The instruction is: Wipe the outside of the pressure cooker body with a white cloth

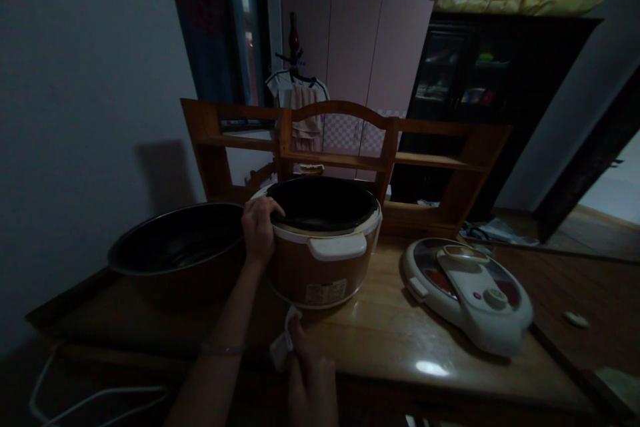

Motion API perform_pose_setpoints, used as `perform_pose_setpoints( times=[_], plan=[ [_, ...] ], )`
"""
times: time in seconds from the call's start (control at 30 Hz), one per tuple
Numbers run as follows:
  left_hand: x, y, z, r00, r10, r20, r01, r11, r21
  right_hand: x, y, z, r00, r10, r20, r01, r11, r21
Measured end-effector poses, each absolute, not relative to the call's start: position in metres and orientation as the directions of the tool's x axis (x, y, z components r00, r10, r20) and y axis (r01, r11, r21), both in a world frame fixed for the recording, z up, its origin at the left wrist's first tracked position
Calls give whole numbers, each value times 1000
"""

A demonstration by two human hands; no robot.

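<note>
A large rice cooker (300,273) with a tan body, white rim and dark inside stands uncovered on the wooden table. My left hand (259,227) grips its rim at the left, fingers curled over the edge. Low in front of the cooker, my right hand (313,373) is closed on a small white cloth (283,347), which reaches toward the cooker's base; it may be a tissue. Left of the cooker sits a wide dark inner pot (175,270), partly behind my left hand and forearm. The cooker's white lid (480,307), with a see-through window and a knob, lies on the right.
The wooden table (380,347) has a low shelf rack (340,159) along its back edge. A white wall (85,113) borders the left side. A white cable (120,390) hangs at the lower left. Cabinets (353,47) stand farther back.
</note>
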State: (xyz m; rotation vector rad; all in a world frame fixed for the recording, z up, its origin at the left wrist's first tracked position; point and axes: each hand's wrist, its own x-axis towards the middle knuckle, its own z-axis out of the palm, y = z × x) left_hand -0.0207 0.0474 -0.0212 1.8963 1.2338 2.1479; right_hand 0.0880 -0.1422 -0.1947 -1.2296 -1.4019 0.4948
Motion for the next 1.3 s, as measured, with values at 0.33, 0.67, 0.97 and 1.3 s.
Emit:
perform_pose_setpoints(
  times=[0.33,0.67,0.97,1.3],
  plan=[
    [-20,49,-23,-281,492,824,438,-698,567,190,-133,-157,385,892,238,282,131,-950],
    [-21,49,-23,-271,503,821,458,-683,569,170,-114,-172,347,848,401,383,262,-886],
    [-20,48,-23,-283,491,824,436,-699,567,144,-128,-181,242,854,460,450,321,-833],
    [-20,48,-22,-269,491,829,448,-698,559,128,-147,-187,190,900,393,301,327,-896]
  ],
)
